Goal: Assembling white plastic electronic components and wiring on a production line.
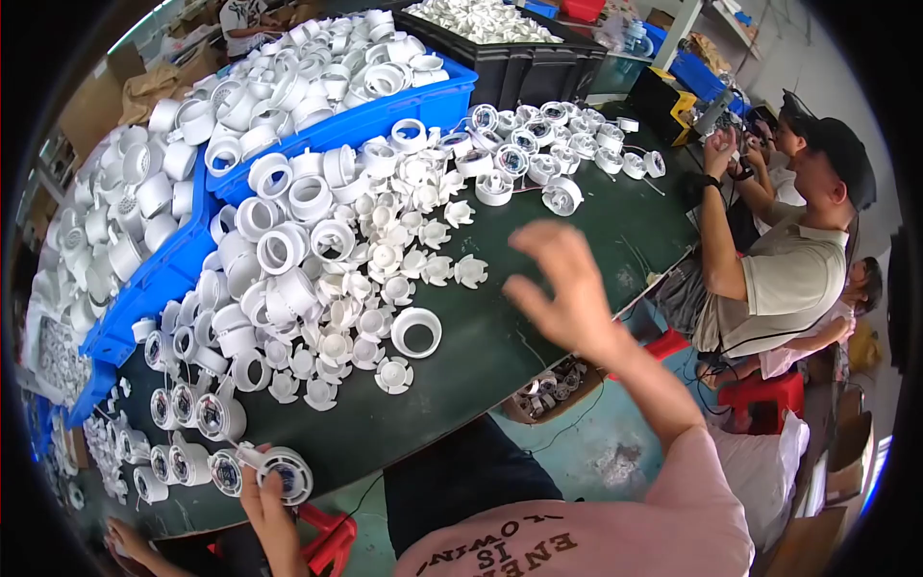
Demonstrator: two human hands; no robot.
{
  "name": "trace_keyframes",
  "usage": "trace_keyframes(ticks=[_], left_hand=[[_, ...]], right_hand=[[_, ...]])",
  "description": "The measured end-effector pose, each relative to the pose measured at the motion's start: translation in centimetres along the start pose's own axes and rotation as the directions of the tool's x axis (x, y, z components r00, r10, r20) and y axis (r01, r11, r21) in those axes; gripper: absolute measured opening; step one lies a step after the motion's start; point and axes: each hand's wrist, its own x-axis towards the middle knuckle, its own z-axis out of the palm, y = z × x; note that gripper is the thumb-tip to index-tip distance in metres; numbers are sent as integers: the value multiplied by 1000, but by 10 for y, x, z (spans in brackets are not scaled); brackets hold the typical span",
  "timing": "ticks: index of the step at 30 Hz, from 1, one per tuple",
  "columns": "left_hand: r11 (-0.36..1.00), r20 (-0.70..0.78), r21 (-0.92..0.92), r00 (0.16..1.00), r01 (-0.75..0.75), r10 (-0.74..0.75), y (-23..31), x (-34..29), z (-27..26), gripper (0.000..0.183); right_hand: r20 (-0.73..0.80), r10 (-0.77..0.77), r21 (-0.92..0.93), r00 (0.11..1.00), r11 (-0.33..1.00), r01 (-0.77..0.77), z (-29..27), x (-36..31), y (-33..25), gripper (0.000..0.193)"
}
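Your L hand (264, 507) is gripping a round white part (301, 476) w/ a dark centre, at the near L edge of the worktop (433, 404); similar round units (189, 464) sit in rows just beside it. Your R hand (567, 293) is over the worktop, fingers spread apart, nearest the white fan blades (385, 258).

Containers: the blue crate (385, 113) at the back is heaped above its rim w/ white rings & cups (298, 82). A 2nd blue bin (159, 293) on your L is piled w/ more white cups (91, 240); small white bits (62, 351) show at its near end. The black tub (538, 72) behind has small white pieces (481, 19) up to the brim. The cardboard box (524, 409) below the worktop's edge holds small round parts (558, 385).

Hard to see: your R hand is motion-blurred, so finger detail is lost. Your L fingers partly cover the held part's centre. The worktop's edge hides some of the cardboard box; can't tell how full it is. The L bin's far side is cut by the dark lens rim. A co-worker's forearm (144, 553), bottom L, is partly cut off; can't tell what that hand has.
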Motion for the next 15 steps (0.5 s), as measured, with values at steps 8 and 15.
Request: trace_keyframes(ticks=[8,15], left_hand=[[867,-129,430,933,-252,336,-24,27,-63,30],[711,-310,630,739,-311,598,2,28,-66,18]], right_hand=[[-164,344,-235,925,897,-375,16,18,133,38],[47,426,41,904,903,-427,26,4,75,28]])
